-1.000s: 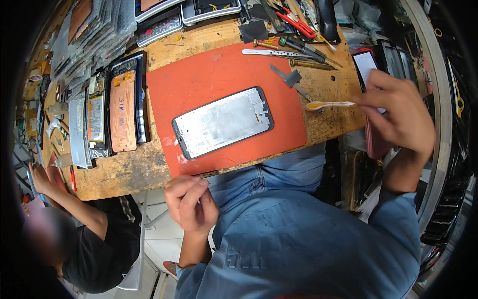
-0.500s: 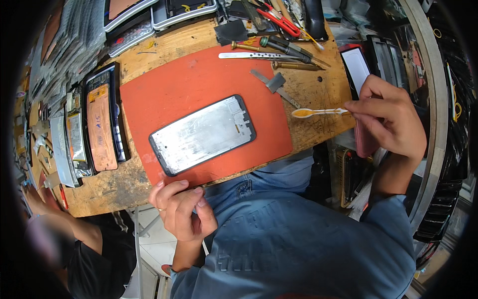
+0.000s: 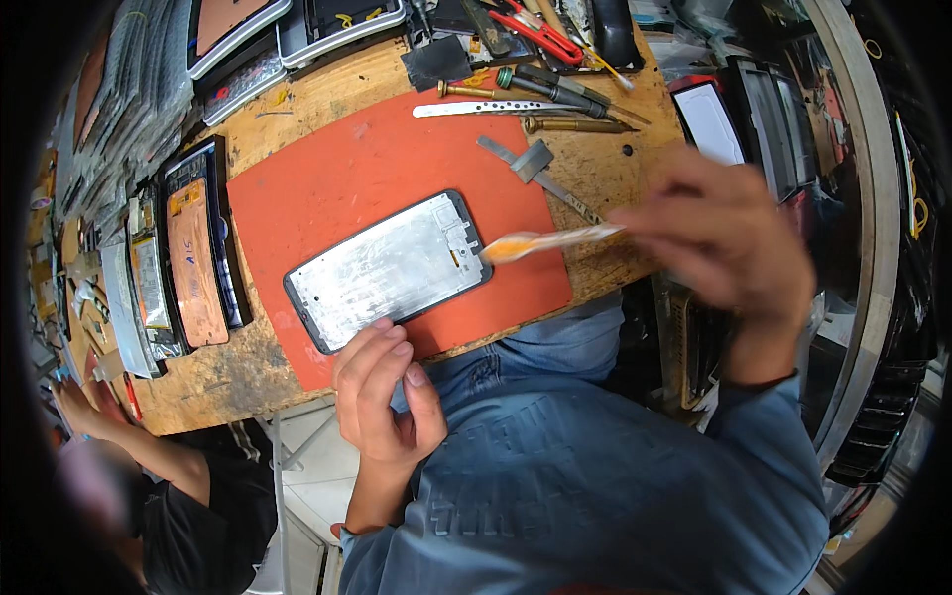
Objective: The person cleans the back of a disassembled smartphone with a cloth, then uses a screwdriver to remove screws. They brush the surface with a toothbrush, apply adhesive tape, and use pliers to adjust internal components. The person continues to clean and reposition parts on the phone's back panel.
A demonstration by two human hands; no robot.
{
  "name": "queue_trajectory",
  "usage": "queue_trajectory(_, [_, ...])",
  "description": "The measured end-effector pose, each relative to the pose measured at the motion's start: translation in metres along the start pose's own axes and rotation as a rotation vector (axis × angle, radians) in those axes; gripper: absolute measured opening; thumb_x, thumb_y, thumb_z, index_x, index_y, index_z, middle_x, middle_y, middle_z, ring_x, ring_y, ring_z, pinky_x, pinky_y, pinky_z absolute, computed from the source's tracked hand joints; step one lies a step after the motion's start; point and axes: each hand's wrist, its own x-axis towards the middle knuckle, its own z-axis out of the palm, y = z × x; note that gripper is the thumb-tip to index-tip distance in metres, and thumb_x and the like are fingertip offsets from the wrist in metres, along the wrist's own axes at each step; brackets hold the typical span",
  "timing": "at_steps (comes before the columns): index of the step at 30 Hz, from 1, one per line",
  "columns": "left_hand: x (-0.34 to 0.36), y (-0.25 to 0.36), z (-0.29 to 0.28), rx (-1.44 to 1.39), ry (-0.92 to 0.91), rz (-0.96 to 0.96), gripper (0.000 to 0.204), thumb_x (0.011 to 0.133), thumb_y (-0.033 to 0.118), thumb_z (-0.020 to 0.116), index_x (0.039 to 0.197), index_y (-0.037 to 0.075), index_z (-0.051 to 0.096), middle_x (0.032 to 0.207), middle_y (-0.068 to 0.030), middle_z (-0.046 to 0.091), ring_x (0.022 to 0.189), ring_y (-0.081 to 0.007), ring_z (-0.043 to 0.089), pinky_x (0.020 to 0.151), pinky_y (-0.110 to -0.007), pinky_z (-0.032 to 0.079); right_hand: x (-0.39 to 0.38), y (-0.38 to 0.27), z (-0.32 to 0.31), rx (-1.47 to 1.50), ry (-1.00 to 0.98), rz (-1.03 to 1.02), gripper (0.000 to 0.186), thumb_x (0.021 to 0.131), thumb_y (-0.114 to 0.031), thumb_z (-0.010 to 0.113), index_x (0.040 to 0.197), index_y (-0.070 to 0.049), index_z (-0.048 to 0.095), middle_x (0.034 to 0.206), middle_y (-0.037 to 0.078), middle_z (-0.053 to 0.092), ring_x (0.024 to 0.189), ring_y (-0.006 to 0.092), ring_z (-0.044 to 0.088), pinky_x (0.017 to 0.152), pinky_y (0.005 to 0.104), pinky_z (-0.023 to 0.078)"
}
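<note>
A phone frame [image 3: 377, 268], silver inside with a dark rim, lies on an orange mat [image 3: 337, 169]. My right hand [image 3: 719, 243] pinches a slender white tool [image 3: 545, 238] with an orange, brush-like head, blurred by motion, over the frame's right end. My left hand [image 3: 387, 392] has loosely curled fingers, thumb apart, with fingertips at the frame's lower edge; nothing shows in it. A metal strip with a dark block [image 3: 531, 161] rests at the mat's right edge, below tweezers [image 3: 466, 110] and screwdrivers [image 3: 575, 126].
Phone parts [image 3: 198, 268] stand in a row at left, beside stacked bubble-wrap sleeves [image 3: 119, 119]. Trays [image 3: 337, 30] and cutters [image 3: 535, 35] line the back. A white-faced box [image 3: 709, 124] sits at right. Another person's arm [image 3: 139, 446] reaches onto the bench at lower left.
My right hand and the white tool have moved left toward the phone frame. My left hand has risen to the frame's lower edge. The view has shifted, sliding the bench leftward in the picture.
</note>
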Motion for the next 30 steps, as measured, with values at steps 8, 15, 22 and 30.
queue_trajectory(8, [0.017,0.002,0.003,0.127,-0.07,-0.021,0.032,0.087,-0.005,0.079,0.118,-0.001,0.076,0.114,-0.0165,0.074,0.104,-0.0353,0.072,0.092,-0.044,0.056,-0.016,0.013,-0.017,-0.003,-0.095,0.024,0.03,0.086,0.007,0.081,0.114,-0.003,0.085,0.093,0.008,0.066,0.079,0.0179,0.068,0.064,0.0376,0.051])
queue_trajectory(15, [0.05,0.01,0.024,0.359,-0.181,0.151,0.033,0.085,0.011,0.085,0.119,0.009,0.083,0.106,-0.0045,0.074,0.097,-0.024,0.068,0.083,-0.037,0.048,-0.022,0.021,0.003,0.052,0.09,0.047,0.029,0.088,0.005,0.083,0.115,-0.003,0.085,0.094,0.008,0.065,0.078,0.0217,0.067,0.066,0.0328,0.05])
queue_trajectory(22, [0.054,0.006,0.025,0.28,-0.204,0.11,0.009,0.094,0.01,0.076,0.102,0.006,0.074,0.095,-0.0054,0.065,0.09,-0.0241,0.06,0.077,-0.038,0.046,-0.021,0.023,0.032,0.171,0.171,0.023,0.025,0.089,0.001,0.084,0.114,-0.003,0.085,0.094,0.009,0.068,0.077,0.0228,0.068,0.065,0.0348,0.052])
queue_trajectory(30, [0.029,0.009,-0.005,-0.148,-0.032,-0.108,0.026,0.107,0.013,0.06,0.083,0.003,0.055,0.081,-0.0146,0.057,0.08,-0.0321,0.058,0.075,-0.042,0.049,-0.014,0.022,0.04,0.225,0.1,-0.003,0.031,0.087,0.003,0.083,0.117,-0.003,0.085,0.094,0.008,0.066,0.08,0.0216,0.067,0.066,0.0332,0.049])
